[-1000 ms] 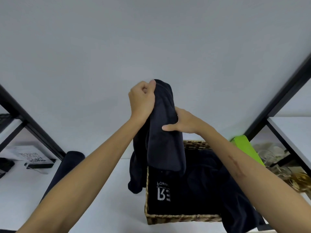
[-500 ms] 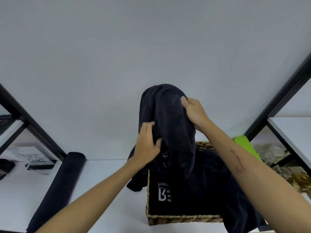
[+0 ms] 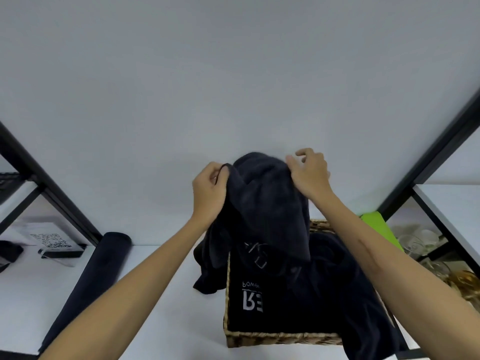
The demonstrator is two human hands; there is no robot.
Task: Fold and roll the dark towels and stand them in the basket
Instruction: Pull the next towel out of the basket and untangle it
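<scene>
Dark towel point(image 3: 267, 203) held up above basket point(image 3: 280, 337), bunched, not flat. Left hand point(image 3: 209, 192) pinches one top edge, right hand point(image 3: 309, 175) pinches other, spare fingers curled loose. Risk imo: hanging tail snags towels heaped in basket, or pinch slips, messy fold.

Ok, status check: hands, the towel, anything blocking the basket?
Left hand and right hand both pinch the dark towel, raised above the basket. Basket full of loose dark cloth. One rolled towel lies on the table.
</scene>
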